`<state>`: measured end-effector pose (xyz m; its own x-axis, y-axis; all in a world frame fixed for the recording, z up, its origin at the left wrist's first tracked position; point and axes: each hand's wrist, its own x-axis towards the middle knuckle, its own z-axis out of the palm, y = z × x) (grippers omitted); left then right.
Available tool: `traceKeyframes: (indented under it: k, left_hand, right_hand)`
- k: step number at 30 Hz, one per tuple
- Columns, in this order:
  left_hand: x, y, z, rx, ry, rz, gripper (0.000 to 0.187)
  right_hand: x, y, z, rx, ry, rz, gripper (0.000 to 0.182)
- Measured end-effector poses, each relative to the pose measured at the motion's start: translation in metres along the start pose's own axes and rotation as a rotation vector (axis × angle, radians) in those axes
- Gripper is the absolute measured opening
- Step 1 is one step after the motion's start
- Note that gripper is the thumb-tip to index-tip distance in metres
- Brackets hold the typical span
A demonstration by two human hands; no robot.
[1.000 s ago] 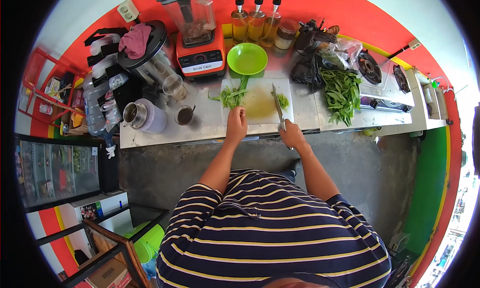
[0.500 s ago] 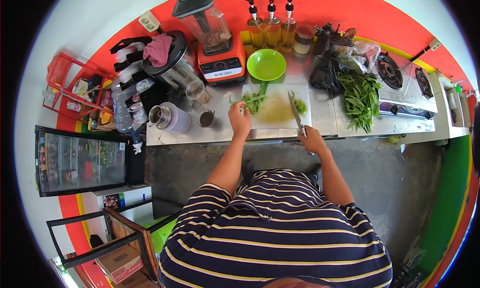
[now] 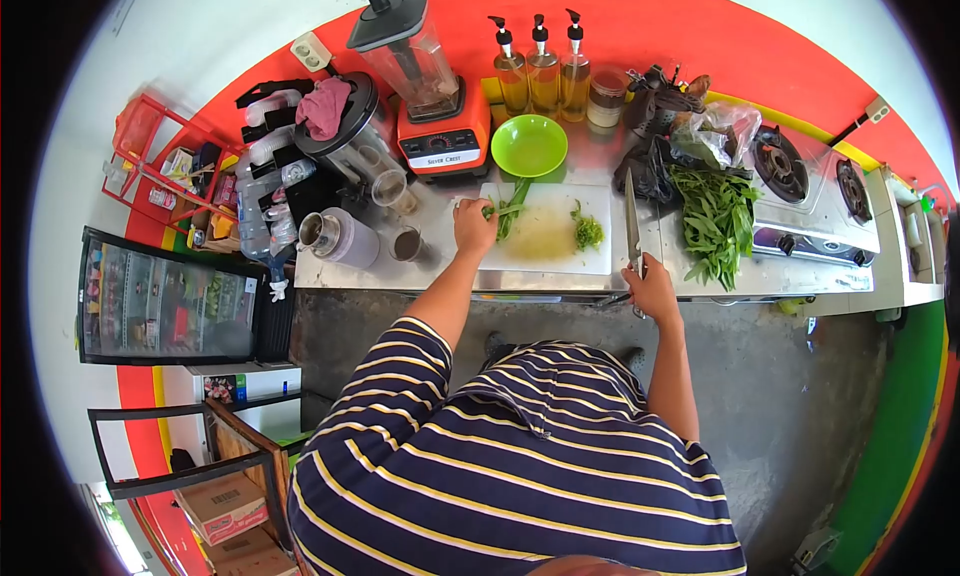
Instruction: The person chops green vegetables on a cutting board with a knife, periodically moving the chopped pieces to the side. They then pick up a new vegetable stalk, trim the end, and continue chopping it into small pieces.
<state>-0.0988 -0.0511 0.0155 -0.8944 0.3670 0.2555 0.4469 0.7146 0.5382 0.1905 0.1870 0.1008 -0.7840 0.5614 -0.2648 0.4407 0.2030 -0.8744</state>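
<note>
A knife is in my right hand, its blade pointing away from me beyond the right edge of the white cutting board. At the board's left edge, my left hand is closed with a bit of green at its fingertips. Long green stalks lie just right of those fingers. Finely chopped greens form a small pile on the board's right side, and a greenish wet stain marks its middle. A green bowl sits behind the board.
A red blender, a cup of dark liquid and a wide flask stand to the left. Pump bottles line the back wall. Leafy greens and a gas stove are on the right.
The knife has moved right, off the board, and now points straight away from me. My left hand has closed at the greens, and the stalks lie more gathered.
</note>
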Motion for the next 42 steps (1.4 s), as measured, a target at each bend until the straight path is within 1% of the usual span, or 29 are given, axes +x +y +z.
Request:
traceKeyframes:
  k: [4,7,9,10,12,13,15,16,18,19,21,22,24,28,30,31,33,34,36,37,39,42]
  left_hand:
    - [-0.002,-0.008,0.002,0.020,-0.047,-0.017,0.015]
    - [0.000,-0.015,0.008,-0.059,0.021,0.000,0.013]
    - [0.003,-0.014,0.009,-0.245,0.074,-0.008,0.010]
    - [0.003,-0.010,0.008,-0.247,0.079,-0.013,0.010]
    - [0.004,0.000,0.002,-0.427,0.140,-0.145,0.007]
    - [0.003,0.005,-0.002,-0.428,0.144,-0.150,0.007]
    - [0.000,0.012,-0.007,-0.548,0.164,-0.237,0.007]
    - [0.000,0.011,-0.007,-0.550,0.170,-0.244,0.007]
    - [-0.003,0.009,-0.010,-0.755,0.160,-0.260,0.012]
    - [-0.004,0.008,-0.012,-0.755,0.167,-0.270,0.012]
    - [-0.006,0.007,-0.018,-0.921,0.125,-0.327,0.014]
    - [-0.010,0.010,-0.025,-0.920,0.131,-0.340,0.014]
    - [-0.014,0.019,-0.037,-1.020,0.084,-0.395,0.016]
    - [-0.025,0.029,-0.044,-1.108,0.059,-0.455,0.018]
    - [-0.033,0.036,-0.045,-1.251,0.056,-0.476,0.026]
    - [-0.035,0.040,-0.045,-1.255,0.060,-0.483,0.026]
    - [-0.041,0.051,-0.047,-1.270,0.050,-0.477,0.041]
    - [-0.043,0.057,-0.051,-1.273,0.052,-0.480,0.041]
    - [-0.045,0.070,-0.057,-1.308,-0.012,-0.465,0.054]
    - [-0.046,0.076,-0.060,-1.311,-0.012,-0.464,0.054]
    - [-0.048,0.088,-0.063,-1.322,-0.036,-0.464,0.060]
    - [-0.049,0.100,-0.064,-1.346,-0.077,-0.479,0.063]
  right_hand:
    - [-0.004,-0.005,-0.016,0.021,0.054,0.000,0.019]
    - [-0.007,-0.006,-0.027,0.073,0.095,-0.004,0.019]
    - [-0.010,-0.006,-0.036,0.072,0.096,0.000,0.018]
    - [-0.012,-0.007,-0.039,0.079,0.102,0.009,0.018]
    - [-0.014,-0.008,-0.045,0.075,0.103,0.019,0.017]
    - [-0.016,-0.012,-0.048,0.096,0.105,0.022,0.016]
    - [-0.015,-0.011,-0.052,0.115,0.121,0.005,0.016]
    - [-0.014,-0.008,-0.052,0.109,0.115,0.003,0.016]
    - [-0.011,-0.007,-0.052,0.132,0.131,0.015,0.015]
    - [-0.010,-0.009,-0.051,0.125,0.121,0.014,0.015]
    - [-0.010,-0.014,-0.048,0.143,0.117,0.022,0.015]
    - [-0.009,-0.015,-0.044,0.135,0.107,0.024,0.015]
    - [-0.007,-0.018,-0.039,0.108,0.076,0.023,0.015]
    - [0.002,-0.018,-0.026,0.120,0.000,0.021,0.016]
    - [0.006,-0.022,-0.021,0.097,-0.020,0.019,0.017]
    - [0.009,-0.025,-0.018,0.087,-0.030,-0.002,0.017]
    - [0.012,-0.038,-0.009,0.088,-0.050,-0.032,0.017]
    - [0.016,-0.043,-0.003,0.084,-0.052,-0.032,0.017]
    - [0.027,-0.053,0.010,0.102,-0.095,-0.160,0.017]
    - [0.031,-0.061,0.017,0.099,-0.095,-0.160,0.017]
    - [0.040,-0.079,0.034,0.203,-0.165,-0.214,0.019]
    - [0.055,-0.092,0.063,0.208,-0.204,-0.272,0.020]
